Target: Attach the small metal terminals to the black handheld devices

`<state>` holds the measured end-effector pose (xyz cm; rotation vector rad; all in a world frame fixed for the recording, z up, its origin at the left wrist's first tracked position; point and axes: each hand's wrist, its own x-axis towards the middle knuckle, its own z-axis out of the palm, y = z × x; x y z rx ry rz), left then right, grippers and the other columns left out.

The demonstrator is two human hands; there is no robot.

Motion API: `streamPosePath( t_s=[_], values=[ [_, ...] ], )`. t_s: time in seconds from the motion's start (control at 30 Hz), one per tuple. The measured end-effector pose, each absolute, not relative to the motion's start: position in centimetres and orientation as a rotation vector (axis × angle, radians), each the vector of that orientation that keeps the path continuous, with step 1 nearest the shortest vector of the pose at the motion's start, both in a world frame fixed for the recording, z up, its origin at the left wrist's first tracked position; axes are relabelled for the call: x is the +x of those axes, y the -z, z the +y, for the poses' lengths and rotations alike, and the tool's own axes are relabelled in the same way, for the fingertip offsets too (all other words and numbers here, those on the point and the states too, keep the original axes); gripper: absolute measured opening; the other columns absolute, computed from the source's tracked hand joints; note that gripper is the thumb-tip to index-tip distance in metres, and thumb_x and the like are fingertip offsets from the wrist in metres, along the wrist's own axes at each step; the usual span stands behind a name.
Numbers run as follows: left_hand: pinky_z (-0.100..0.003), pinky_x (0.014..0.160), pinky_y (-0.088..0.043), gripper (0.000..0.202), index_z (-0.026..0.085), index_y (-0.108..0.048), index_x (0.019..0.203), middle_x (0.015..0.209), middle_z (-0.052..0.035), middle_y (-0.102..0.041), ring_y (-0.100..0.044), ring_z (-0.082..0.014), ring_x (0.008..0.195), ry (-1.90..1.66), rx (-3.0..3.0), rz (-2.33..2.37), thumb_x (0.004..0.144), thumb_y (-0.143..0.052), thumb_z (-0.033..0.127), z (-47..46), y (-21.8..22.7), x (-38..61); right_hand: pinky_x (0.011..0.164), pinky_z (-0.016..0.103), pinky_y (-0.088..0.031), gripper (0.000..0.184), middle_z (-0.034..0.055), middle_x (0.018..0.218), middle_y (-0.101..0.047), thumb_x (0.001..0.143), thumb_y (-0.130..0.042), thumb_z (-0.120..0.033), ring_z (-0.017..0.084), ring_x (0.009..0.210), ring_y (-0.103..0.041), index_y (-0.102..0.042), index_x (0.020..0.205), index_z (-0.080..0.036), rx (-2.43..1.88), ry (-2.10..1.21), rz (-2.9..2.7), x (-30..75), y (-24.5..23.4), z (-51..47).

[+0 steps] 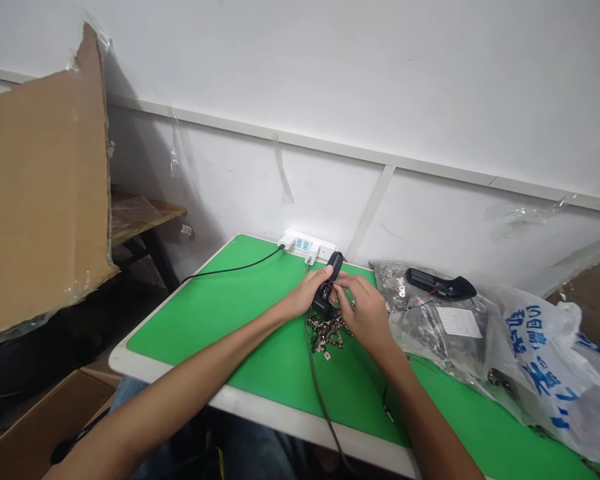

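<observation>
My left hand [304, 293] is closed around a black plastic handle-shaped housing [323, 305], its thumb lying along the upper part. The housing stands tilted over the green table. At its right side my right hand [367, 310] has thumb and fingers pinched together on a thin red wire [329, 286] that shows against the black plastic. The fingertips partly hide the wire's end. Just below both hands, a loose heap of small shiny metal parts [326, 335] lies on the green table top [260, 320].
A white power strip [325, 248] with plugs sits by the wall. One grey cable [316, 380] crosses the table's front edge. To the right, a similar black housing [443, 285] rests on a clear bag [430, 327], beside a printed plastic bag [540, 360]. Cardboard [40, 180] rises at left.
</observation>
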<state>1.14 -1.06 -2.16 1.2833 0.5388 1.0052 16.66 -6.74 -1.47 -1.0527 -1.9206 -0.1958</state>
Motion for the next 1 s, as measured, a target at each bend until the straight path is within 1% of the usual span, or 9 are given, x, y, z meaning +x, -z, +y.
streamPosePath(
  t_s=[0.2, 0.4, 0.47, 0.53, 0.6, 0.67, 0.77, 0.87, 1.0],
  values=[
    [-0.025, 0.059, -0.048, 0.063, 0.010, -0.075, 0.090, 0.061, -0.0038, -0.065, -0.059, -0.0143, 0.057, -1.031, 1.179, 0.537, 0.083, -0.065, 0.072, -0.8, 3.4, 1.7, 0.088, 0.040, -0.056, 0.019, 0.0095, 0.100, -0.075, 0.104, -0.049, -0.026, 0.025, 0.101, -0.072, -0.068, 0.099, -0.024, -1.088, 0.108, -1.862, 16.1, 2.2, -6.7],
    [-0.025, 0.063, -0.053, 0.061, 0.008, -0.075, 0.108, 0.076, -0.0080, -0.074, -0.066, -0.0160, 0.065, -0.917, 1.025, 0.539, 0.084, -0.072, 0.064, -0.7, 3.1, 1.4, 0.090, 0.043, -0.056, 0.017, 0.0094, 0.100, -0.076, 0.100, -0.058, -0.033, 0.027, 0.101, -0.072, -0.072, 0.097, -0.024, -1.116, -0.085, -1.761, 16.6, 2.1, -6.2],
    [-0.026, 0.062, -0.055, 0.054, 0.008, -0.073, 0.110, 0.078, -0.0095, -0.075, -0.068, -0.0168, 0.063, -0.830, 0.904, 0.520, 0.090, -0.068, 0.058, -0.6, 2.6, 1.2, 0.085, 0.043, -0.058, 0.024, 0.0104, 0.107, -0.075, 0.095, -0.064, -0.042, 0.027, 0.098, -0.073, -0.072, 0.107, -0.023, -1.124, -0.278, -1.623, 17.0, 1.8, -5.8],
    [-0.029, 0.064, -0.059, 0.045, 0.008, -0.069, 0.116, 0.084, -0.0127, -0.077, -0.072, -0.0194, 0.067, -0.761, 0.799, 0.463, 0.097, -0.060, 0.048, -0.4, 2.2, 0.9, 0.082, 0.043, -0.060, 0.043, 0.0129, 0.119, -0.072, 0.091, -0.066, -0.053, 0.027, 0.098, -0.073, -0.066, 0.121, -0.022, -1.107, -0.495, -1.427, 17.4, 1.5, -5.5],
    [-0.031, 0.068, -0.061, 0.041, 0.006, -0.064, 0.122, 0.094, -0.0175, -0.078, -0.076, -0.0231, 0.076, -0.720, 0.727, 0.392, 0.102, -0.050, 0.039, -0.1, 1.9, 0.7, 0.087, 0.045, -0.059, 0.051, 0.0141, 0.126, -0.069, 0.091, -0.062, -0.060, 0.028, 0.104, -0.072, -0.061, 0.126, -0.022, -1.058, -0.633, -1.249, 17.8, 1.4, -5.2],
    [-0.031, 0.068, -0.062, 0.043, 0.004, -0.061, 0.125, 0.100, -0.0215, -0.077, -0.078, -0.0264, 0.083, -0.702, 0.667, 0.365, 0.103, -0.041, 0.034, 0.2, 1.7, 0.4, 0.094, 0.047, -0.056, 0.049, 0.0125, 0.125, -0.069, 0.092, -0.060, -0.062, 0.028, 0.111, -0.069, -0.060, 0.122, -0.023, -1.010, -0.659, -1.156, 18.1, 1.3, -5.1],
    [-0.031, 0.060, -0.061, 0.043, 0.003, -0.061, 0.123, 0.097, -0.0224, -0.077, -0.078, -0.0271, 0.077, -0.741, 0.589, 0.422, 0.102, -0.037, 0.033, 0.3, 1.5, 0.2, 0.097, 0.047, -0.053, 0.041, 0.0091, 0.115, -0.072, 0.095, -0.057, -0.062, 0.028, 0.112, -0.067, -0.066, 0.109, -0.024, -0.966, -0.628, -1.250, 18.3, 1.3, -5.4],
    [-0.028, 0.053, -0.058, 0.035, 0.003, -0.064, 0.113, 0.085, -0.0188, -0.076, -0.074, -0.0234, 0.065, -0.771, 0.544, 0.508, 0.100, -0.045, 0.030, 0.1, 1.1, 0.2, 0.097, 0.047, -0.052, 0.037, 0.0082, 0.105, -0.073, 0.100, -0.052, -0.056, 0.028, 0.108, -0.067, -0.071, 0.096, -0.024, -0.905, -0.535, -1.549, 18.2, 1.1, -5.8],
    [-0.025, 0.057, -0.059, 0.024, 0.003, -0.066, 0.096, 0.072, -0.0144, -0.073, -0.073, -0.0204, 0.063, -0.732, 0.515, 0.602, 0.096, -0.051, 0.021, -0.4, 0.5, 0.3, 0.097, 0.048, -0.049, 0.020, 0.0076, 0.107, -0.073, 0.097, -0.062, -0.043, 0.028, 0.108, -0.065, -0.069, 0.102, -0.025, -0.883, -0.242, -1.924, 18.0, 0.8, -6.4]
  ],
)
